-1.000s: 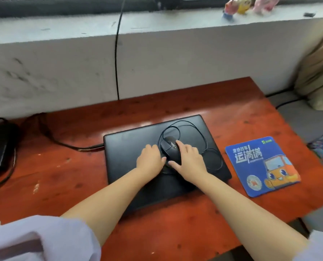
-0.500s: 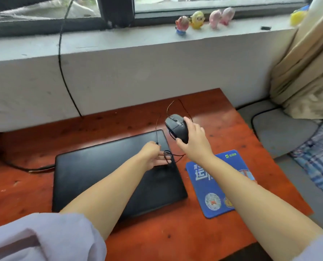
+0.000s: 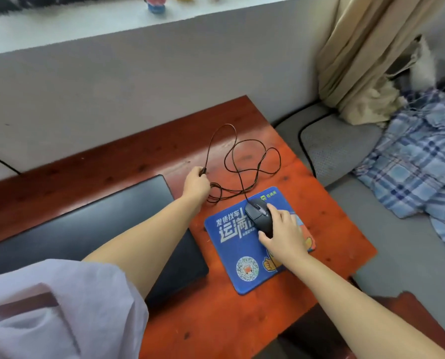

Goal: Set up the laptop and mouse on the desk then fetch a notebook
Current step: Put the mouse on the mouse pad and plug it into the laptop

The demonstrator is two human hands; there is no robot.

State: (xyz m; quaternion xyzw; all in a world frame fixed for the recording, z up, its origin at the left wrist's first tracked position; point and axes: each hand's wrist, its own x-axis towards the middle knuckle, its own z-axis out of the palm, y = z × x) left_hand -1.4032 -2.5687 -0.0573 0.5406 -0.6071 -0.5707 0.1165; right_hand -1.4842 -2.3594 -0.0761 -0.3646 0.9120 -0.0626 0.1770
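Note:
A closed black laptop [image 3: 92, 224] lies flat on the red-brown desk [image 3: 216, 320], partly under my left forearm. To its right is a blue mouse pad [image 3: 231, 244] with white lettering. The black mouse [image 3: 257, 213] sits on the pad's upper part, and my right hand [image 3: 283, 234] grips it from the right. The thin mouse cable [image 3: 242, 156] loops loosely over the desk behind the pad. Just right of the laptop's far corner, my left hand [image 3: 196, 185] is closed on the cable's plug end. No notebook is in view.
A grey wall and window ledge [image 3: 86, 24] with small toy figures [image 3: 155, 3] run behind the desk. Right of the desk lie a grey cushion [image 3: 340, 149], a blue plaid cloth [image 3: 421, 161] and a beige curtain [image 3: 358, 53]. The desk's right edge is close to the pad.
My right hand lifted the mouse off the laptop lid and set it down on the pad. My left hand pulled the cable off the laptop and out to the right. The view swung right.

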